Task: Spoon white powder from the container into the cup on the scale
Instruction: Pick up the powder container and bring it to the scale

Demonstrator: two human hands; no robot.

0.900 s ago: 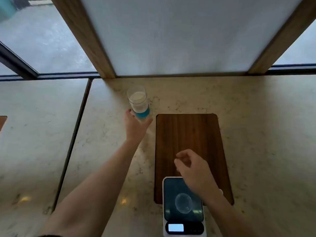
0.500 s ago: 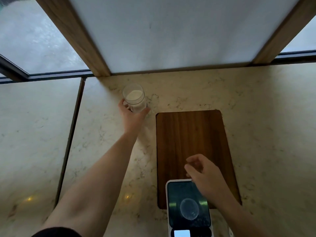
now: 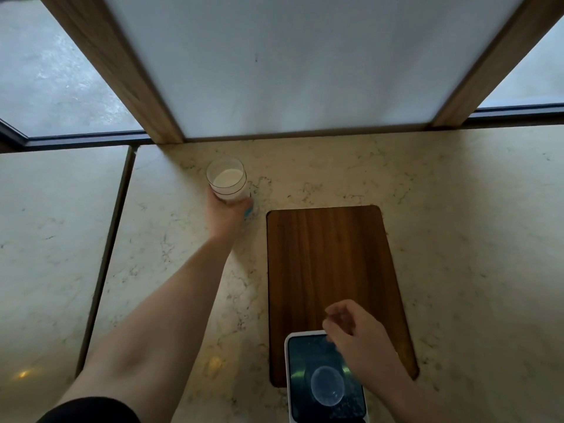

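Container (image 3: pixel 227 182) — upper centre-left, white powder inside; now gripped low on its wall by left hand (image 3: pixel 226 212), where shortly before fingers only reached its base: pickup likely starting. Cup (image 3: pixel 327 385) — clear, on scale (image 3: pixel 326 378), bottom centre. Right hand (image 3: pixel 360 337) — loosely curled above scale, apparently empty; no spoon visible.

Cup (image 3: pixel 327 385) on scale (image 3: pixel 326 380), scale overlapping board's (image 3: pixel 329 270) near edge, container (image 3: pixel 227 182) far left of board
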